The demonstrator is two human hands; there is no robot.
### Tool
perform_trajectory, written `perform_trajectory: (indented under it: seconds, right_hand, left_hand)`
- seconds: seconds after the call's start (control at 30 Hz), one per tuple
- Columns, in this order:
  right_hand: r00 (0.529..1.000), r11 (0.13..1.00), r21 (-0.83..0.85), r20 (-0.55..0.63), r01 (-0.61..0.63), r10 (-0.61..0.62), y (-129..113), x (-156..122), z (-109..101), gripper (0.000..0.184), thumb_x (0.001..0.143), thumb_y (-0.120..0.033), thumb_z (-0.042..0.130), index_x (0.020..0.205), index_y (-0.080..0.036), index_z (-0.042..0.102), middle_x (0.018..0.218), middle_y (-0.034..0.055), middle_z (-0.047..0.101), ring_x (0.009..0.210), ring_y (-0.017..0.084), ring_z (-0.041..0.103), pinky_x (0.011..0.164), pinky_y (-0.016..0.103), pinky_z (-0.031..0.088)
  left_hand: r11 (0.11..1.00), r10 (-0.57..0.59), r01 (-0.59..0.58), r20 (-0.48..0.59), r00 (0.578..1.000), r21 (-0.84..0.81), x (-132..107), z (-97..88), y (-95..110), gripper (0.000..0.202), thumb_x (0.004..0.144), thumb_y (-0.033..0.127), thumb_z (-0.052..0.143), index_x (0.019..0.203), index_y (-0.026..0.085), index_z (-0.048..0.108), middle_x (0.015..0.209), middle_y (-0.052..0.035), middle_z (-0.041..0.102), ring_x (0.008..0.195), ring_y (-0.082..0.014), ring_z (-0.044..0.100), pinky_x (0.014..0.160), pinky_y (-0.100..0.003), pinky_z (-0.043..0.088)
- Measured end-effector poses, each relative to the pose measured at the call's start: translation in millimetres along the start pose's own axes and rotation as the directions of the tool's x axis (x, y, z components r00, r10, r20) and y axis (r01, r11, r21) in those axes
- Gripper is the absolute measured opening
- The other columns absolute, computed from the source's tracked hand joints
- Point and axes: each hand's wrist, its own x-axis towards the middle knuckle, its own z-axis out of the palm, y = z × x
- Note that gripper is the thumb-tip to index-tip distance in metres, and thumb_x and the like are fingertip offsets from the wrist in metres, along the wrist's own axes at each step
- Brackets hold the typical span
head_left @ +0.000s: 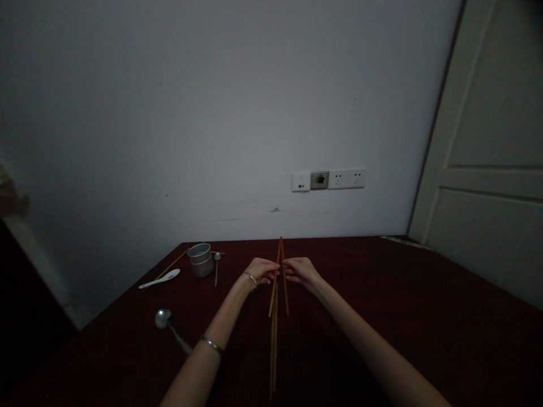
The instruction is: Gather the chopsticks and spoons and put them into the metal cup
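Both my hands meet over the middle of a dark red table (382, 316). My left hand (261, 271), a ring on one finger and a bangle on the forearm, is closed on a bundle of long wooden chopsticks (275, 316) from the left. My right hand (300, 270) pinches the same chopsticks from the right. The sticks run lengthwise towards me, their far tips sticking up past my fingers and their near ends fanned slightly apart on the table.
At the back left stand a small metal cup (201, 259), a metal spoon (216, 267), a white ceramic spoon (160, 278) and another loose chopstick (172, 264). A metal ladle (169, 327) lies near my left forearm. A wall with sockets (328, 180) stands behind, a door (487, 169) at right.
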Motion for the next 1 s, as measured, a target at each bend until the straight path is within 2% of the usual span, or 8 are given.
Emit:
perform_trajectory:
  seconds: [0.13, 0.3, 0.47, 0.67, 1.0]
  right_hand:
    - [1.0, 0.999, 0.045, -0.009, 0.007, -0.007, 5.6, -10.6, -8.8, 0.006, 0.074, -0.013, 0.054, 0.072, -0.009, 0.058, 0.06, 0.0018, 0.061, 0.049, 0.007, 0.057, 0.048, 0.019, 0.05]
    - [1.0, 0.997, 0.077, -0.001, 0.009, -0.009, 8.6, -17.0, -11.5, 0.007, 0.075, -0.01, 0.053, 0.07, -0.009, 0.058, 0.058, 0.0028, 0.061, 0.05, 0.009, 0.059, 0.052, 0.02, 0.052]
    - [1.0, 0.999, 0.042, -0.011, 0.003, -0.003, 12.3, -15.7, -11.1, 0.009, 0.076, -0.011, 0.052, 0.069, -0.008, 0.058, 0.057, 0.0029, 0.061, 0.048, 0.008, 0.058, 0.049, 0.02, 0.052]
    - [1.0, 1.0, 0.023, -0.01, -0.015, 0.015, 18.6, -7.0, -15.6, 0.006, 0.072, -0.013, 0.057, 0.067, -0.009, 0.058, 0.059, 0.0027, 0.062, 0.048, 0.008, 0.057, 0.05, 0.022, 0.053]
    - [0.999, 0.998, -0.048, 0.0, -0.045, 0.045, 11.8, -12.4, -17.5, 0.004, 0.073, -0.013, 0.056, 0.07, -0.011, 0.059, 0.059, 0.0012, 0.061, 0.048, 0.007, 0.056, 0.047, 0.021, 0.051]
  left_hand:
    - [1.0, -0.023, 0.023, 0.004, 1.0, -0.001, -4.9, 14.6, -3.6, 0.022, 0.062, 0.029, 0.069, 0.074, 0.011, 0.065, 0.069, -0.004, 0.065, 0.044, -0.003, 0.048, 0.04, -0.015, 0.038]
    - [0.999, -0.039, 0.037, 0.042, 0.998, 0.038, -11.5, 21.6, -2.8, 0.023, 0.06, 0.031, 0.07, 0.071, 0.01, 0.065, 0.061, -0.0022, 0.063, 0.043, -0.0037, 0.049, 0.041, -0.015, 0.038]
    - [0.998, -0.059, 0.057, 0.065, 0.996, 0.034, -12.8, 24.7, -2.9, 0.021, 0.062, 0.029, 0.07, 0.07, 0.01, 0.064, 0.056, -0.0003, 0.061, 0.044, -0.0049, 0.052, 0.042, -0.015, 0.039]
    - [0.996, -0.082, 0.08, 0.094, 0.992, 0.025, -4.7, 24.5, -7.7, 0.024, 0.057, 0.029, 0.074, 0.068, 0.01, 0.064, 0.056, -0.0019, 0.062, 0.047, -0.008, 0.056, 0.042, -0.016, 0.04]
    - [0.995, -0.099, 0.099, 0.108, 0.989, 0.002, 1.9, 25.0, -11.1, 0.021, 0.055, 0.026, 0.075, 0.066, 0.01, 0.066, 0.051, 0.0005, 0.059, 0.043, -0.0036, 0.05, 0.04, -0.014, 0.037]
